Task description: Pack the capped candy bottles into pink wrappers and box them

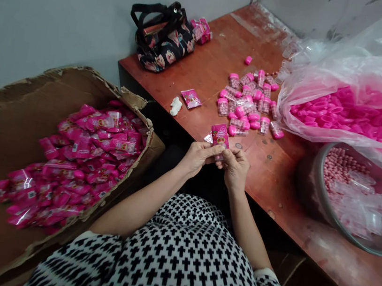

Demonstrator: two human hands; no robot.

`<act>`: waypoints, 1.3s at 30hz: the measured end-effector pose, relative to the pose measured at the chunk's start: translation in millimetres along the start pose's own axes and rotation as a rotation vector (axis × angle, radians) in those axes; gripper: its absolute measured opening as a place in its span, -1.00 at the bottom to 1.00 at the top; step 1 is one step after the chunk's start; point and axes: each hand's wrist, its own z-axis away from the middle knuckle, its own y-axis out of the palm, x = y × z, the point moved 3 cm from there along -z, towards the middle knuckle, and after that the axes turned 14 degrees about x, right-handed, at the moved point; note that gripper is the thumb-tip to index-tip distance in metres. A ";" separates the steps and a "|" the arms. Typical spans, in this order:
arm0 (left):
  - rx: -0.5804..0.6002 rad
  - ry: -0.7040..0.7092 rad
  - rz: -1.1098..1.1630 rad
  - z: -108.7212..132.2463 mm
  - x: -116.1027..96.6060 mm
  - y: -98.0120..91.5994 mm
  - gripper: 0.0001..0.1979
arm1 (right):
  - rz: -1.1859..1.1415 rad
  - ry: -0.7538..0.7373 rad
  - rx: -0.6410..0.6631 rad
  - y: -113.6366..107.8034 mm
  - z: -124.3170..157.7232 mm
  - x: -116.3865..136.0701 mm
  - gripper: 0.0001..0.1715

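Note:
Both hands meet at the table's near edge around one small pink printed packet [219, 134]. My left hand [199, 157] pinches its lower left side, and my right hand [234, 166] grips the lower right; both are closed on it. The packet stands up from the fingers, its printed face toward me, and its lower end is partly hidden by them. Just beyond lies a cluster of clear little bottles [249, 99] with pink caps and pink beads inside. Another pink packet [190, 99] lies flat to the left, beside a crumpled white scrap [175, 106].
At my left, a torn cardboard box [15, 104] holds a heap of filled pink packets [78, 160]. A floral handbag [166, 40] sits at the back left. To the right are a plastic bag of pink caps [351, 113] and a grey tub [317, 179] with beads and clear bottles.

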 end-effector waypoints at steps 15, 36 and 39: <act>-0.283 0.337 0.105 48.0 -28.5 -21.2 -0.68 | 0.101 -0.018 0.194 24.5 -2.6 3.8 -0.76; -0.197 0.361 -1.032 -38.6 -1.7 -45.2 -0.84 | 0.326 0.017 0.000 -21.8 -12.3 8.8 -0.72; -0.210 0.377 -0.929 -31.6 -3.9 -36.5 -0.82 | 0.283 -0.064 -0.030 -18.8 -25.5 10.1 -0.65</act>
